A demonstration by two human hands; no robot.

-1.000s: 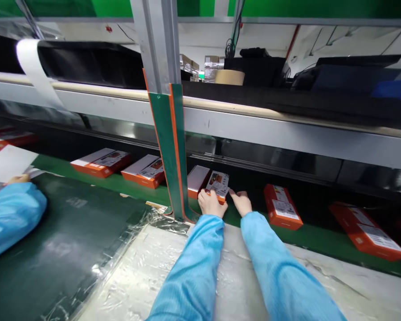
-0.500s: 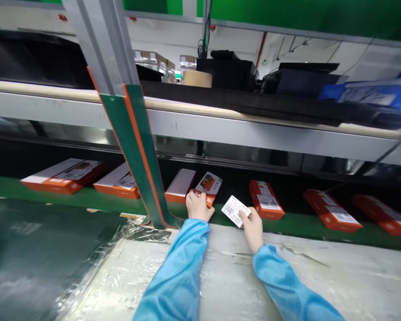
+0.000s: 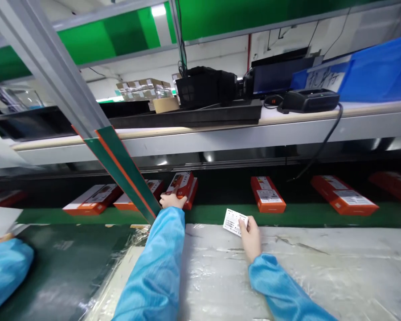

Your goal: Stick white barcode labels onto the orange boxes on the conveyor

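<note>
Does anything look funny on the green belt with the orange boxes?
Yes. One orange box is tilted up, leaning on another box, and the left hand is holding it. The other boxes lie flat on the green belt, so it looks crooked.

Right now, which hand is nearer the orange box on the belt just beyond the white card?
Right. The right hand, pinching the white card, sits just below and left of that orange box. The left hand is much farther left, on another orange box.
</note>
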